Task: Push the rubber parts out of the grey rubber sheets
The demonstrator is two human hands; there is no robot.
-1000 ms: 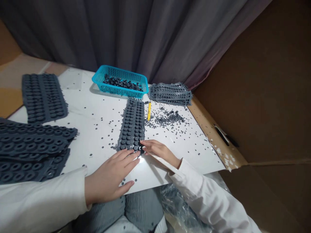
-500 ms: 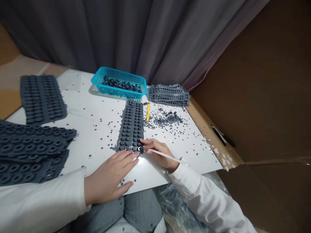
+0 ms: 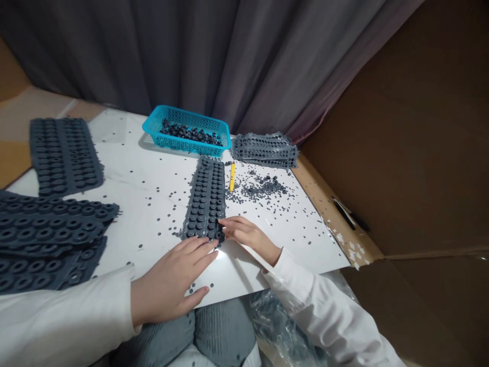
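On the white desk a long, dark grey, bumpy rubber sheet is pointing away. The left hand is lying at its near end, fingers spread; the right hand is pinching a thin white stick at that end's right corner.

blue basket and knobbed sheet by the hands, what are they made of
Blue basket: probably plastic, slightly glossy, judging by its even colour and perforated walls.
Knobbed sheet: likely rubber, fairly matte, given its ragged edges; soft plastic is possible.
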